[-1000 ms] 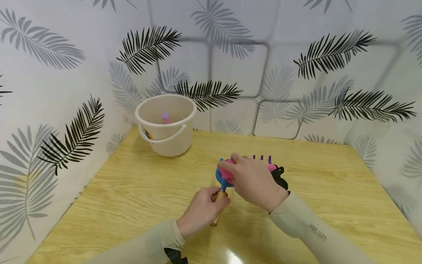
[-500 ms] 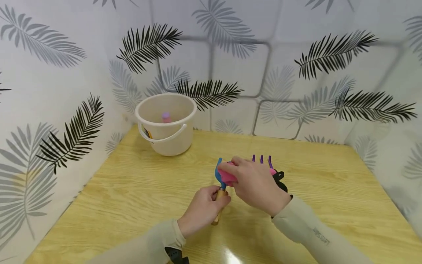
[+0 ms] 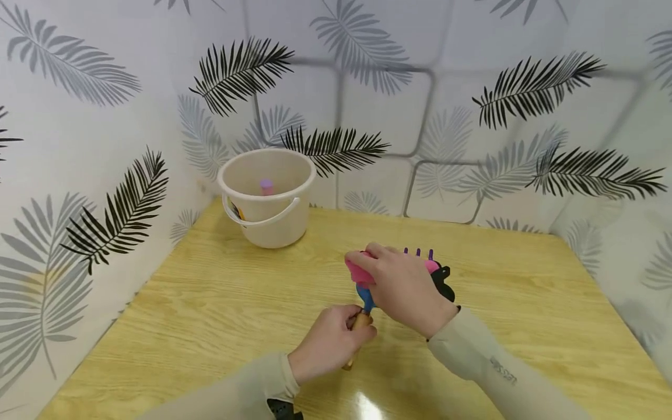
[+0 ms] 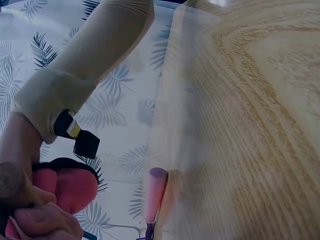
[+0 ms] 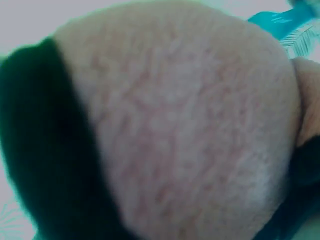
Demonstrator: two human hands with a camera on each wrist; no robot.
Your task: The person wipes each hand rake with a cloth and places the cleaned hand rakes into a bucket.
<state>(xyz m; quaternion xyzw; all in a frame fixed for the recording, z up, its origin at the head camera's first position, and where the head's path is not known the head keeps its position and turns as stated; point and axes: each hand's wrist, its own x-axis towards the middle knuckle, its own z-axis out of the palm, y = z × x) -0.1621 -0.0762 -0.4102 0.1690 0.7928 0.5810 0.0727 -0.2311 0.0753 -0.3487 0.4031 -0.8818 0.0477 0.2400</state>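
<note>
Fingers grasping, over a wooden table (image 3: 220, 297): left hand (image 3: 329, 341) round a blue-headed tool (image 3: 362, 320), right hand (image 3: 403, 283) on pink cloth (image 3: 357, 271).
Handle (image 3: 349, 363) passes between left thumb and fingers; blue head (image 3: 366, 296) projects beyond them, partly hidden by cloth and right hand.

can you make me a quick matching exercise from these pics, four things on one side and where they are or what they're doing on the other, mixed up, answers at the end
1. left hand
2. right hand
3. pale bucket
4. purple prongs

A. stands toward the table's far left corner
B. gripping a pink thing
C. sticking up just beyond a hand
D. holding the wooden handle of a blue tool

Pairs: 1-D, 2-B, 3-A, 4-C
</note>
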